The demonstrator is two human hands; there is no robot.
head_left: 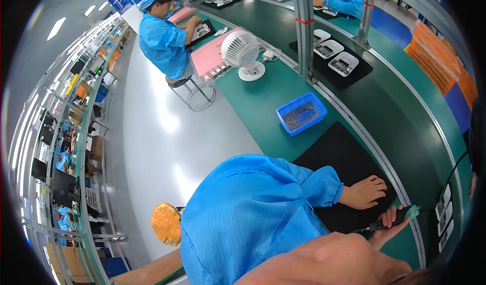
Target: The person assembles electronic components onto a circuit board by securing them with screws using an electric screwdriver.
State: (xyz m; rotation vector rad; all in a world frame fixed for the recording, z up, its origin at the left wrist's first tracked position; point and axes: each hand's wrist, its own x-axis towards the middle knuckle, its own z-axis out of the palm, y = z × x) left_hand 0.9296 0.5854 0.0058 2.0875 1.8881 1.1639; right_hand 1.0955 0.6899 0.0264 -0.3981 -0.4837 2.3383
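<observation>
My left hand (362, 192) rests palm down on a black mat (334, 153), its fingers slightly bent and apart, with nothing visible in them. Close beside it, my right hand (387, 229) is closed around a dark electric screwdriver (400, 217) with a green end. The thin bit of the screwdriver points back toward my blue smock (253, 214). A black cable (459, 159) runs nearby at the right. Beyond the mat sits a blue tray (302, 114) holding many small screws.
A white fan (242, 52) stands on the green bench beside a pink mat (212, 57). White housings (344, 64) lie on a black mat on the conveyor; more white housings (444, 211) lie at the right. A metal post (305, 32) rises there. A co-worker (162, 42) sits farther along.
</observation>
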